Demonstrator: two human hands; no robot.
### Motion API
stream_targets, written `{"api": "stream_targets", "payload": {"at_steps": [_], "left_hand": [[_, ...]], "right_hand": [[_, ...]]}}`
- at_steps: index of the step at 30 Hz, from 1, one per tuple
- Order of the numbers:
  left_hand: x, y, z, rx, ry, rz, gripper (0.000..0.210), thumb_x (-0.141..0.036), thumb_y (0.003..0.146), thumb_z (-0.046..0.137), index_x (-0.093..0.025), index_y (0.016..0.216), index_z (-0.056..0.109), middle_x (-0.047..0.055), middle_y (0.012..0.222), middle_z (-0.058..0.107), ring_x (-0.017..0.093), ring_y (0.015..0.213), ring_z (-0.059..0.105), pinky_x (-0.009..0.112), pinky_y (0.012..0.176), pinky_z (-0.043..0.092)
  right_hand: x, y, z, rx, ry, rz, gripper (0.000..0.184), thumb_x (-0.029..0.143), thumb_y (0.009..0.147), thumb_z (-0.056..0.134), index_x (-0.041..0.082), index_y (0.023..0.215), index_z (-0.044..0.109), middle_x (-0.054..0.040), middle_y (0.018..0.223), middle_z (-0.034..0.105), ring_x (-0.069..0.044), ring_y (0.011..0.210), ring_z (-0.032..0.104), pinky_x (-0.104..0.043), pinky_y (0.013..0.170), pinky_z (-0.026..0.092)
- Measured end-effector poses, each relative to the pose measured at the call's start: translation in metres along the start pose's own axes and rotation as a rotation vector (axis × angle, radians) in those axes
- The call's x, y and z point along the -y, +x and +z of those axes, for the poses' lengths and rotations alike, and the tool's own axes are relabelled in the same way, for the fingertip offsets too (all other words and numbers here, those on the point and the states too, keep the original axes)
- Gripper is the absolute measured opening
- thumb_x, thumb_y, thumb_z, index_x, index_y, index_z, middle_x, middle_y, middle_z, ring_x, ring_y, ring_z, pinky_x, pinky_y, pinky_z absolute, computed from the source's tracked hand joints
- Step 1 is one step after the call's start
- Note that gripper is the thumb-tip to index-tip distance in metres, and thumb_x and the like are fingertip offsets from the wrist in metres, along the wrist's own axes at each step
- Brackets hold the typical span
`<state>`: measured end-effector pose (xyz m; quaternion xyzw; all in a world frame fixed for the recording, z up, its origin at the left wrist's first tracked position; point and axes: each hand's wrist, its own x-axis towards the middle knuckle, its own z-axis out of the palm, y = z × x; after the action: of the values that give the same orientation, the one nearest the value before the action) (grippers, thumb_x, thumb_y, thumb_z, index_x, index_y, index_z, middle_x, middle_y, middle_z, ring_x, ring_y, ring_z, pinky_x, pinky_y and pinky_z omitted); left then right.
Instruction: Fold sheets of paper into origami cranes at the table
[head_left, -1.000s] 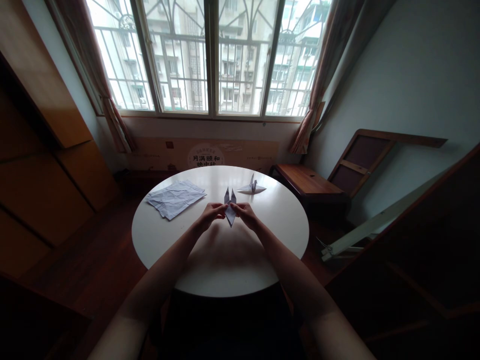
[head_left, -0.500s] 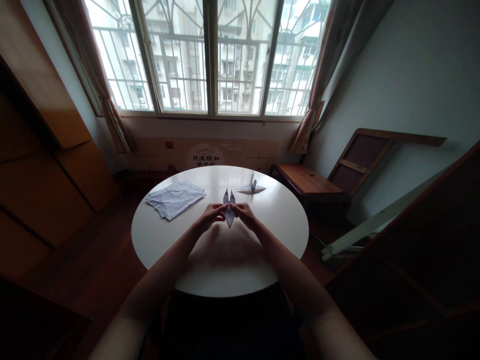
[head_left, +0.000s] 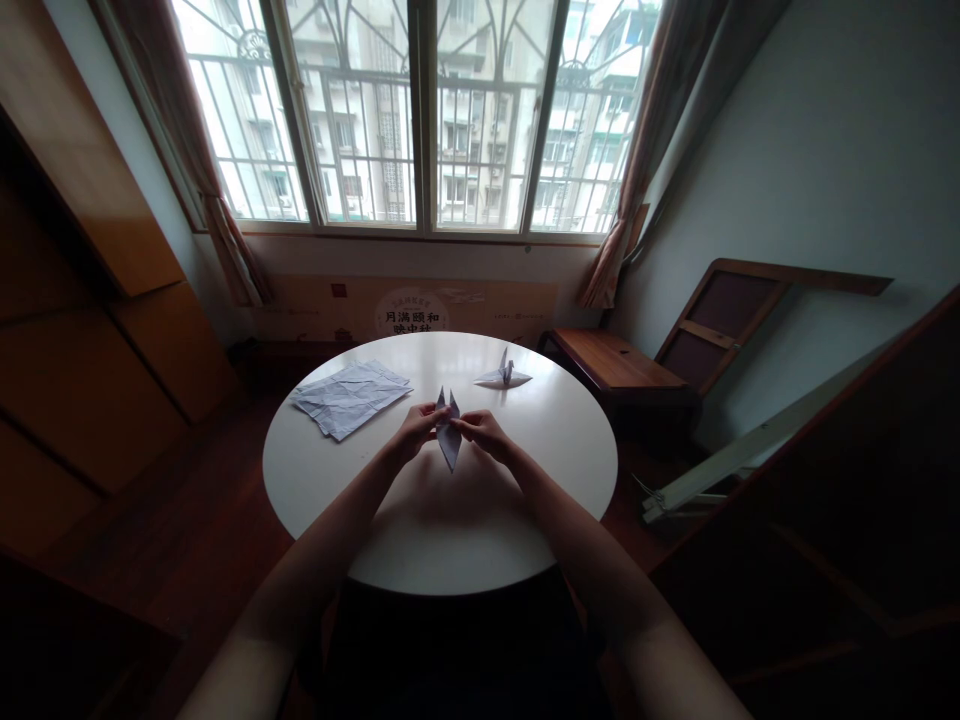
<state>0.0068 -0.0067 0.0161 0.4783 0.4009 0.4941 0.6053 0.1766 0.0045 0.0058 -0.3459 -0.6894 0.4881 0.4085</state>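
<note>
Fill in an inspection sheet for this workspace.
Surface: white table, rounded, arm shadows across it.
Job's things: folded paper, two points facing the window.
Clutter: overlapping creased sheets, table's left; paper crane, far right.
Hands: left hand holds the folded paper; right hand touches its right edge, pinch unclear.
Cables: thin strand by the pale board, possibly a cord.
Surroundings: barred window ahead, wooden bench beyond the table's right; lower right too dark to inspect.

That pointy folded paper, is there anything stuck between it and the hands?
Nothing visible. The left hand and the right hand both pinch the folded paper directly. The paper bird sits farther back to the right on the table, the creased sheets off to the left; neither is in between.
</note>
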Motion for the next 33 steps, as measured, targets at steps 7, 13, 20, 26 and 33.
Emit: {"api": "stream_targets", "payload": {"at_steps": [7, 13, 20, 26, 33], "left_hand": [[-0.003, 0.001, -0.001, 0.037, -0.050, -0.025, 0.039, -0.039, 0.057, 0.084, -0.010, 0.077, 0.067, 0.006, 0.066, 0.066, 0.015, 0.058, 0.061, 0.026, 0.058, 0.044], [-0.002, 0.006, -0.003, 0.126, 0.031, -0.109, 0.037, -0.037, 0.058, 0.081, -0.010, 0.080, 0.068, 0.005, 0.062, 0.063, 0.016, 0.054, 0.060, 0.026, 0.055, 0.042], [-0.001, 0.004, -0.008, 0.208, 0.069, -0.057, 0.045, -0.047, 0.062, 0.081, -0.010, 0.084, 0.068, 0.003, 0.065, 0.061, 0.013, 0.055, 0.056, 0.025, 0.055, 0.040], [0.002, 0.005, -0.009, 0.208, 0.128, -0.076, 0.048, -0.049, 0.060, 0.082, -0.009, 0.082, 0.068, 0.003, 0.064, 0.058, 0.011, 0.054, 0.052, 0.024, 0.053, 0.035], [0.004, 0.007, -0.011, 0.204, 0.125, -0.068, 0.046, -0.047, 0.059, 0.083, -0.009, 0.078, 0.068, 0.002, 0.059, 0.057, 0.009, 0.050, 0.047, 0.022, 0.050, 0.030]], "right_hand": [[0.003, 0.000, -0.001, -0.027, 0.016, -0.035, 0.051, 0.064, 0.077, 0.059, 0.015, 0.061, 0.061, 0.0028, 0.050, 0.046, -0.009, 0.050, 0.040, -0.025, 0.053, 0.029], [-0.005, 0.005, -0.005, -0.134, 0.213, -0.038, 0.042, 0.052, 0.070, 0.072, 0.018, 0.093, 0.063, 0.0045, 0.057, 0.051, -0.010, 0.053, 0.042, -0.025, 0.054, 0.033], [-0.005, 0.004, -0.006, -0.086, 0.245, -0.072, 0.034, 0.045, 0.072, 0.072, 0.019, 0.093, 0.064, 0.0041, 0.061, 0.050, -0.010, 0.056, 0.043, -0.025, 0.056, 0.035], [-0.005, 0.005, -0.006, -0.091, 0.196, -0.093, 0.032, 0.039, 0.066, 0.076, 0.019, 0.085, 0.061, 0.0038, 0.063, 0.053, -0.011, 0.058, 0.047, -0.026, 0.057, 0.039], [-0.007, 0.008, -0.007, -0.086, -0.002, -0.163, 0.029, 0.041, 0.067, 0.074, 0.017, 0.081, 0.064, 0.0001, 0.070, 0.059, -0.012, 0.062, 0.053, -0.027, 0.058, 0.042]]}}
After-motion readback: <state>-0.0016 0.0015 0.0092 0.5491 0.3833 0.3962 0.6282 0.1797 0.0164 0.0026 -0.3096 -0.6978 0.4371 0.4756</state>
